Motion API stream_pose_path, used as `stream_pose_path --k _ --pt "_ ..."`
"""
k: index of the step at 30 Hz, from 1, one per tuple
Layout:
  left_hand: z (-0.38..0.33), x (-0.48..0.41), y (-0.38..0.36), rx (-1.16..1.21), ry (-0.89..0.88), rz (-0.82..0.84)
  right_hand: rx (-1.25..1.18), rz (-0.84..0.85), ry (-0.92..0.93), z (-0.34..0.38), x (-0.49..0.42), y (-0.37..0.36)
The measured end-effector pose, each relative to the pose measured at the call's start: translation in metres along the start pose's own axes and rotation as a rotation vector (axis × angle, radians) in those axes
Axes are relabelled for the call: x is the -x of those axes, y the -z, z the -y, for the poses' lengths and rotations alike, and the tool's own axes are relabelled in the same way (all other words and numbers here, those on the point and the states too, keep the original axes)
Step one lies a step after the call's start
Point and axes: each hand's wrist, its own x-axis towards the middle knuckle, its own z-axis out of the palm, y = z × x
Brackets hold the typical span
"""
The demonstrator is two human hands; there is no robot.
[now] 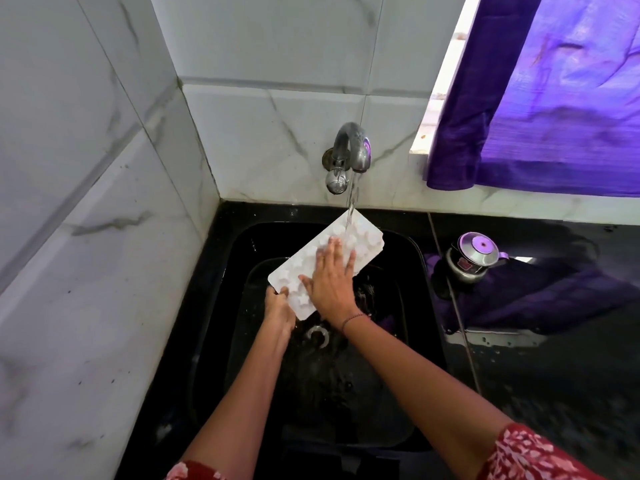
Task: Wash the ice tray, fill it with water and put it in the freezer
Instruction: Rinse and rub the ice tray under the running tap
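**A:** Where's the ice tray (300,269) just now?

**B:** Over the sink (412,306), tilted, its far end under the stream (352,197) from the tap (354,147). The left hand (278,308) grips the near corner, thumb over the rim. The right hand (330,282) lies flat on the moulded face, fingers straight, holding nothing.

**A:** So how to wash it well?

**B:** I'd work fingertips around each shape, since a flat palm likely skims the tops only. Slide the tray so the water reaches the near end too, and keep the tilt so the rinse drains off. Hold that corner firmly — wet plastic probably slips.
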Motion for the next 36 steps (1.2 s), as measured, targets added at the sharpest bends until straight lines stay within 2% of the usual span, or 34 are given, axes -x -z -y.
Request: stream_pose_path --k 4,8,14,17,20,23,25,28,32,34,36 --pt "0.0 -0.003 0.0 -0.005 -0.017 0.042 0.138 -0.104 0.187 0.008 0.007 0.001" --pt "0.0 0.004 -0.006 0.036 0.062 0.089 -0.022 -0.182 0.538 0.011 0.014 -0.007" --pt "-0.012 0.0 -0.006 -0.006 -0.018 0.072 0.051 -0.18 0.733 -0.041 0.009 -0.011" --pt "-0.015 -0.003 -0.004 -0.046 -0.007 -0.021 0.109 -0.12 0.673 -0.074 0.005 -0.007" --pt "-0.014 -0.005 -0.004 -0.094 -0.018 -0.022 0.139 -0.082 0.662 -0.098 0.0 0.001" --pt "-0.013 -0.007 -0.002 -0.129 -0.012 -0.053 0.075 -0.102 0.499 -0.123 -0.012 0.014" --pt "-0.014 -0.006 -0.005 -0.127 -0.007 -0.043 0.087 -0.104 0.457 -0.134 -0.017 0.016" --pt "-0.015 -0.006 -0.011 -0.102 -0.013 -0.024 -0.004 -0.102 0.411 -0.132 -0.019 0.017" --pt "-0.019 -0.005 -0.012 -0.1 -0.008 -0.059 -0.332 -0.192 0.14 -0.13 -0.022 0.016" --pt "-0.018 -0.007 -0.009 -0.091 0.006 -0.074 -0.334 -0.144 0.044 -0.128 -0.024 0.013" --pt "-0.014 -0.008 -0.008 -0.079 0.006 -0.072 -0.214 -0.102 0.037 -0.119 -0.026 0.012"
